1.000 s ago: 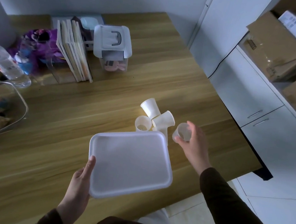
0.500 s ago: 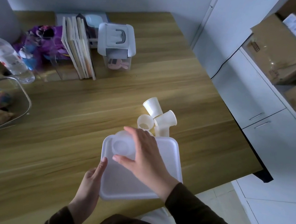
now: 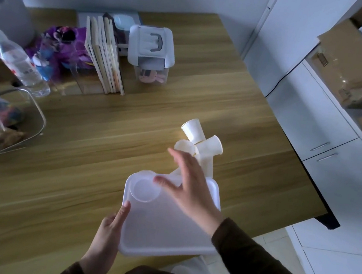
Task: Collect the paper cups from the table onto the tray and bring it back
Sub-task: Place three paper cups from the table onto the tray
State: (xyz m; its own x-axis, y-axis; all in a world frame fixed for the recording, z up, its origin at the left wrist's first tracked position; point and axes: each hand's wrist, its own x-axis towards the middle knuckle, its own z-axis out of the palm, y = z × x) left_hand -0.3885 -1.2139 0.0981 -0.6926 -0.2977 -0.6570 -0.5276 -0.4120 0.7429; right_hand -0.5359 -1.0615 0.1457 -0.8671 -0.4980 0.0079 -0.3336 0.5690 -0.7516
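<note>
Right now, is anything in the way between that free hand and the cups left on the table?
Nothing visible. The right hand, open and empty, sits just short of the paper cups clustered on the table. The tray, held by the left hand, lies nearer the person.

Left hand (image 3: 111, 225) holding white tray (image 3: 166, 229), one paper cup (image 3: 144, 190) on it, right hand (image 3: 189, 185) spread above
</note>
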